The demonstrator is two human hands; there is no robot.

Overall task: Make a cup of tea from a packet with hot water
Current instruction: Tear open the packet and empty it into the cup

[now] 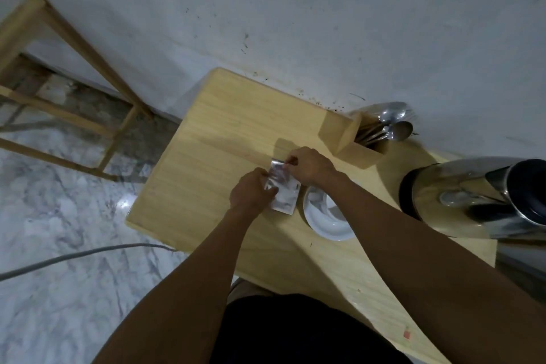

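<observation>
Two sets of fingers pinch one small silvery foil tea packet (283, 190) w/ pale print. Left hand (252, 189) clamps the packet's left edge about mid-height, thumb on the near face, other fingers (263, 175) curled behind. Right hand (310, 164) pinches the top right corner betw. thumb and forefinger (291, 160), remaining fingers folded in. Packet held upright-ish, slightly tilted, just above the light wooden surface (206, 156); can't tell if the top is torn yet.

Just right of the packet, partly under the right wrist, sits a white round ceramic cup (328, 216) on the surface; its inside looks pale, contents unclear. Both bare forearms reach in from the bottom of view over dark clothing.

Further right, a shiny stainless-steel electric kettle (461, 198) w/ black handle and black base band stands at the surface's right edge. Behind the hands, near the wall, a light wooden box holder (351, 139) carries several metal spoons (396, 124), bowls up.

Wall (295, 9) is grey-white w/ dark specks. Left: marble-patterned floor (59, 216), a grey cable (74, 254) lying across it, and a pale wooden frame (59, 97) standing apart from the surface.
</observation>
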